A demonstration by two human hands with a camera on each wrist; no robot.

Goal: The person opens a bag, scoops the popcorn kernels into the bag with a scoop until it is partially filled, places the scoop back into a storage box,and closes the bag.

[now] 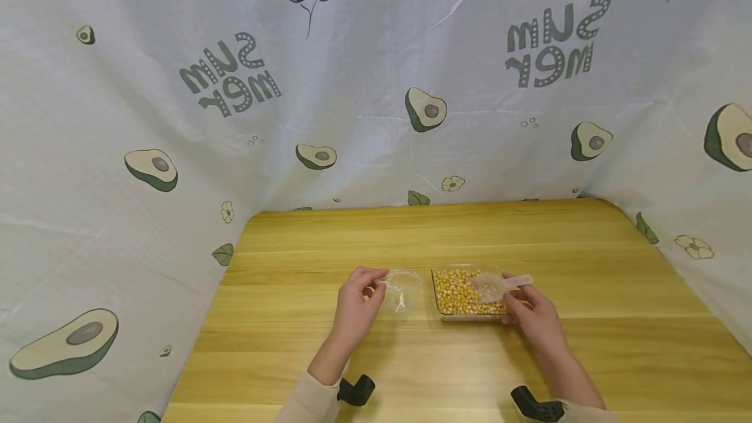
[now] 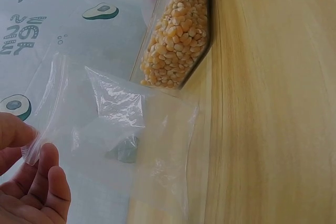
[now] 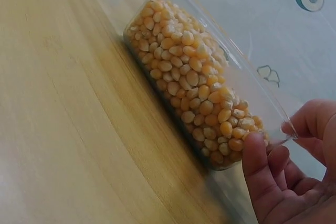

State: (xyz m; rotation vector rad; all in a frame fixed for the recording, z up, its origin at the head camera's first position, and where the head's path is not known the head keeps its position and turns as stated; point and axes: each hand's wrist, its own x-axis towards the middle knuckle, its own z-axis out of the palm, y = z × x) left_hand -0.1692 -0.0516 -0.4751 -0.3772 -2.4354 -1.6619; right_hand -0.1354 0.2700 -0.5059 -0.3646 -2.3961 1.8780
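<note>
My left hand [image 1: 358, 300] pinches the edge of a clear zip bag [image 1: 401, 292] between thumb and fingertips. In the left wrist view the bag [image 2: 123, 124] hangs from those fingers, its zip strip at the pinched end; no kernels show in it. To its right is a clear rectangular container [image 1: 474, 317] filled with yellow corn kernels [image 1: 455, 289]. A translucent scoop [image 1: 489, 286] lies on the kernels, its handle sticking out past the right rim. My right hand [image 1: 533, 318] grips the container's right side, thumb and fingers at its rim in the right wrist view.
Both hands are over a wooden table [image 1: 411, 371]. A pale curtain [image 1: 364, 83] printed with avocados hangs behind it and along both sides. Black wrist mounts [image 1: 356, 390] sit at both sleeves.
</note>
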